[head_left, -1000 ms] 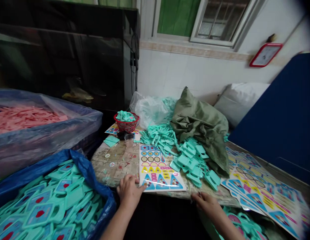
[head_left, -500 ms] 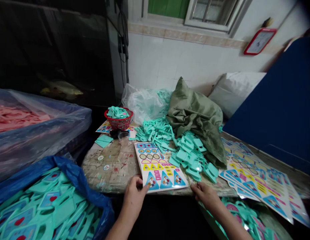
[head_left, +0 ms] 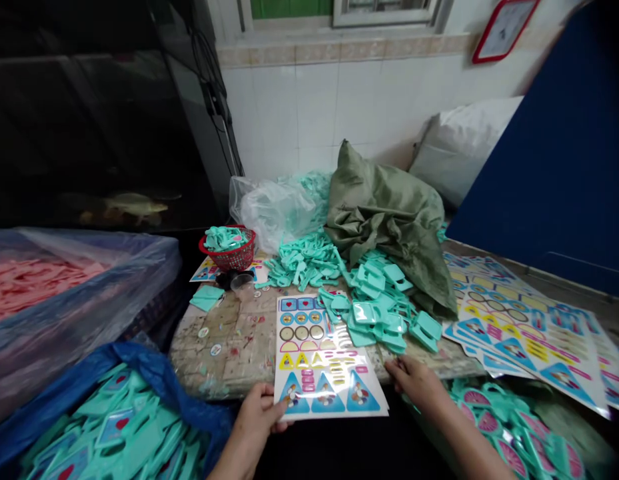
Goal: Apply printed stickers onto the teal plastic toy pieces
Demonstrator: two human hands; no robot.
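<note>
Along the desk's near edge (head_left: 214, 360), glossy white printed sticker sheet (head_left: 322, 353), long axis running away from the body: left hand (head_left: 254, 417) pinches its near-left corner; right hand (head_left: 414, 380), loosely open, lies just beside its right edge.

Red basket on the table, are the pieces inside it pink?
No, the red basket holds mint-green plastic pieces.

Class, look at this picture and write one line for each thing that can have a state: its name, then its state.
left hand: gripping the sticker sheet's lower left edge
right hand: fingertips at the sheet's right edge
sticker sheet: flat, lower end past the table edge
red basket: filled with teal plastic pieces
green sack: crumpled, slumped
clear plastic bag: crumpled
blue-lined crate: full of teal tags
</note>
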